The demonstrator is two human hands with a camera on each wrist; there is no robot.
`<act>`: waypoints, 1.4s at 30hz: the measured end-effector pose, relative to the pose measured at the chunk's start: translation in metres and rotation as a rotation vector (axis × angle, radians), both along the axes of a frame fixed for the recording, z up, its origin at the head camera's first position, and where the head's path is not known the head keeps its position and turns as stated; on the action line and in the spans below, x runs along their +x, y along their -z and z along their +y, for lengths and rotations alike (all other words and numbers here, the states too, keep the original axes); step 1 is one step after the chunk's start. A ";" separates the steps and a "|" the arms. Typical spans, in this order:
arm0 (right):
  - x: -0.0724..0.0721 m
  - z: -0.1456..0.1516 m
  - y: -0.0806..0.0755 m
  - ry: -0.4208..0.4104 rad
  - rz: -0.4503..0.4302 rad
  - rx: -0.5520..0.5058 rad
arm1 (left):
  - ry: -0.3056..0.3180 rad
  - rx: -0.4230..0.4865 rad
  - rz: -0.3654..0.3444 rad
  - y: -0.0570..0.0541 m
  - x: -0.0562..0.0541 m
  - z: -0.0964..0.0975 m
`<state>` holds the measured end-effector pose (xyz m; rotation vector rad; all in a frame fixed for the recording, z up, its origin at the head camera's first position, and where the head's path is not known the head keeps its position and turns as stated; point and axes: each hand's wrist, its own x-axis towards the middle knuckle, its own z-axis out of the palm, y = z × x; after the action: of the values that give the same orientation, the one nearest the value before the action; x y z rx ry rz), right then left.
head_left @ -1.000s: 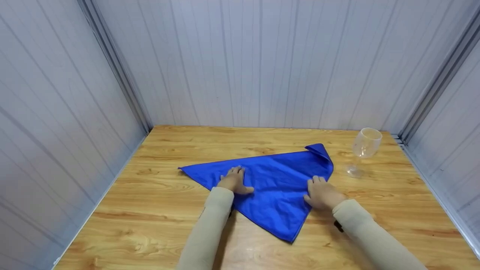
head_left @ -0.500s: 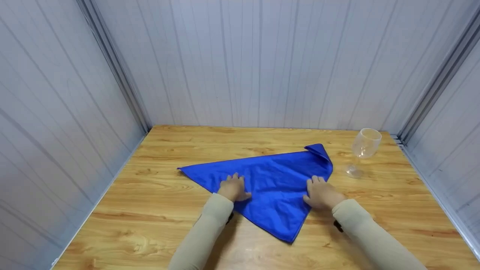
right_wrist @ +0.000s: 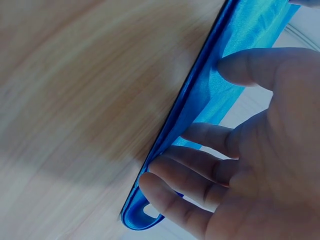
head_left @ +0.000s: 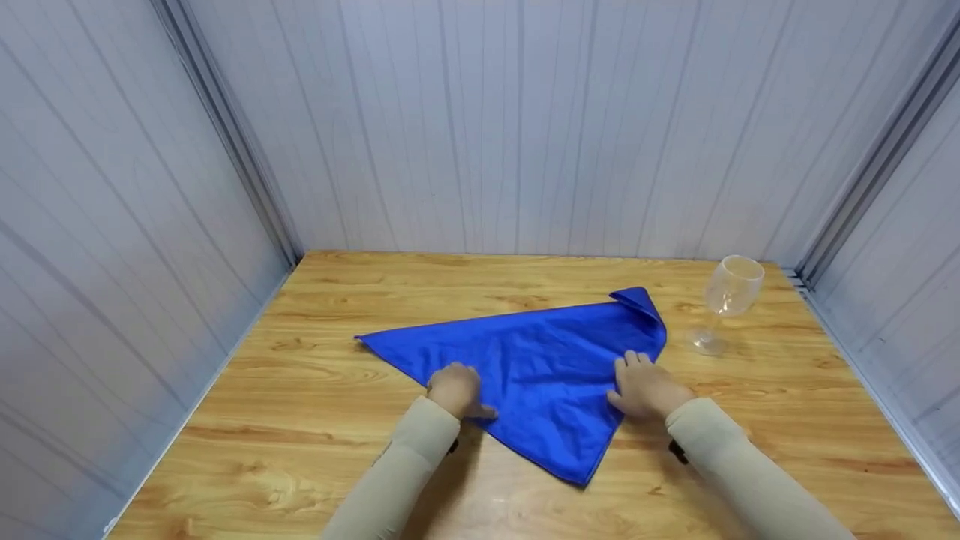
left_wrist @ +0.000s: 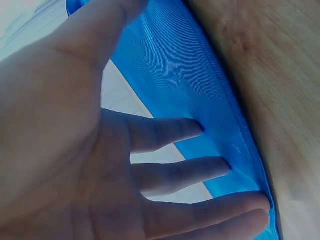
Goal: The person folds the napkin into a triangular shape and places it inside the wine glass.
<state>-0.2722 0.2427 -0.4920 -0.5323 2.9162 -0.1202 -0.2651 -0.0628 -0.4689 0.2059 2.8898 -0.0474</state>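
Note:
A blue cloth (head_left: 547,360), folded into a rough triangle, lies on the wooden table, its far right corner curled over. My left hand (head_left: 456,390) is at the cloth's near left edge. In the left wrist view its spread fingers (left_wrist: 185,172) touch the fabric with their tips, close to the hem. My right hand (head_left: 646,386) rests at the right edge. Seen from the right wrist, its slightly bent fingers (right_wrist: 200,175) and thumb lie with their tips against the cloth near the folded edge, pinching nothing.
A clear wine glass (head_left: 731,289) stands upright to the right of the cloth, beyond my right hand. Pale panel walls (head_left: 517,127) enclose the wooden table (head_left: 300,427) at the back and both sides.
My left hand has slid back toward me and slightly left, from the middle of the cloth to its near left edge. The right hand and the cloth stay practically still.

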 end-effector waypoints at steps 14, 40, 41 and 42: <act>0.011 0.001 0.001 -0.052 0.079 -0.052 | 0.096 -0.017 0.001 0.004 -0.013 -0.012; 0.022 0.000 -0.003 -0.081 0.046 -0.084 | 0.141 0.066 0.011 0.003 -0.027 -0.026; 0.023 0.000 -0.003 -0.085 0.049 -0.085 | 0.142 0.063 0.012 0.003 -0.026 -0.026; 0.023 0.000 -0.003 -0.089 0.053 -0.084 | 0.140 0.061 0.012 0.003 -0.026 -0.026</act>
<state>-0.2487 0.2424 -0.4886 -0.6881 2.9427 -0.2208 -0.2909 -0.0885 -0.4720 0.4208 2.8859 0.0142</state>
